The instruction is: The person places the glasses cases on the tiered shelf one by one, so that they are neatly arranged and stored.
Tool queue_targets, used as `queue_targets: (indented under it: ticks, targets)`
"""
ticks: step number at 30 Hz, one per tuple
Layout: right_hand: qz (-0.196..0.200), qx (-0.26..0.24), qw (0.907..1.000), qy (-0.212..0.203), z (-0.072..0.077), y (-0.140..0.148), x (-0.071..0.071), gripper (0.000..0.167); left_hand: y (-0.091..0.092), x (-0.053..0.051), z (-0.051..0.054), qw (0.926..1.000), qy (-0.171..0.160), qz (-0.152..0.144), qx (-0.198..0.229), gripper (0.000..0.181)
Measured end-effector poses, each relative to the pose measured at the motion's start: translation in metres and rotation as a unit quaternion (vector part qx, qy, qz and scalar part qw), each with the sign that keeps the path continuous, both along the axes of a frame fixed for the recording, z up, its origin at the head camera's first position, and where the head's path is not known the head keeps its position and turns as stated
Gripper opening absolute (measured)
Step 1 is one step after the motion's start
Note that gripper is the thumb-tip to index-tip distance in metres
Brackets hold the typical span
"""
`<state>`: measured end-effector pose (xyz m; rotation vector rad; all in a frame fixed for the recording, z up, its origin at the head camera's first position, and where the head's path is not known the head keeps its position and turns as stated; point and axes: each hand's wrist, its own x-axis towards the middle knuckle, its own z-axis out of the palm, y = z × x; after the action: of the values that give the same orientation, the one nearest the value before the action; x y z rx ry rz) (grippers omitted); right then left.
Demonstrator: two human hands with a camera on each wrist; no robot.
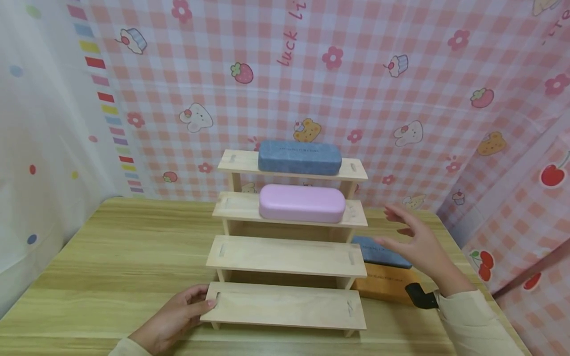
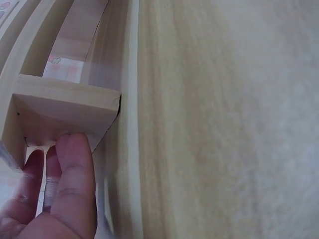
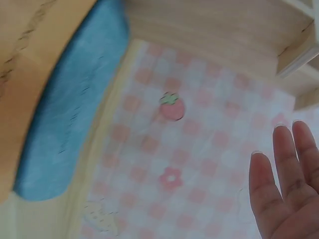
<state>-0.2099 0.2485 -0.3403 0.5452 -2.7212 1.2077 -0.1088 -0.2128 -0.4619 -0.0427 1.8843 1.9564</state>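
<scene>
A wooden stepped display rack (image 1: 285, 257) stands on the table. My left hand (image 1: 175, 316) holds the left end of its lowest step, thumb on the board's top; in the left wrist view its fingers (image 2: 75, 184) touch the rack's side support. A pink glasses case (image 1: 302, 202) lies on the second step from the top, and a blue glasses case (image 1: 299, 157) on the top one. My right hand (image 1: 418, 244) hovers right of the rack with fingers spread and nothing in it. Below it lie another blue case (image 1: 383, 253) and an orange case (image 1: 385, 283).
The wood-grain table (image 1: 111, 277) spreads out on both sides of the rack. A pink checked cloth (image 1: 213, 49) hangs behind and along the right, a white dotted one (image 1: 40, 148) at the left. A black strap piece (image 1: 420, 296) sits at the right wrist.
</scene>
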Motion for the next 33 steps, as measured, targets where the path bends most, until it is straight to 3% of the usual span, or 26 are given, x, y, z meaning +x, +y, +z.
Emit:
queue_targets:
  ticks: [9, 15, 27, 33]
  targets:
    - [-0.042, 0.011, 0.9986, -0.03, -0.019, 0.028, 0.01, 0.074, 0.001, 0.001, 0.001, 1.0, -0.002, 0.003, -0.001, 0.065]
    - [-0.058, -0.011, 0.9976, -0.036, -0.034, 0.046, 0.015, 0.067, 0.001, 0.001, 0.001, 1.0, -0.001, 0.003, 0.001, 0.063]
    - [-0.101, -0.007, 0.9885, -0.112, -0.065, 0.077, 0.022, 0.069, 0.0, 0.0, -0.001, 0.9999, 0.0, -0.003, 0.011, 0.065]
    - [-0.112, -0.009, 0.986, -0.123, -0.08, 0.084, 0.025, 0.07, 0.0, 0.001, -0.001, 0.9999, 0.0, -0.005, 0.011, 0.066]
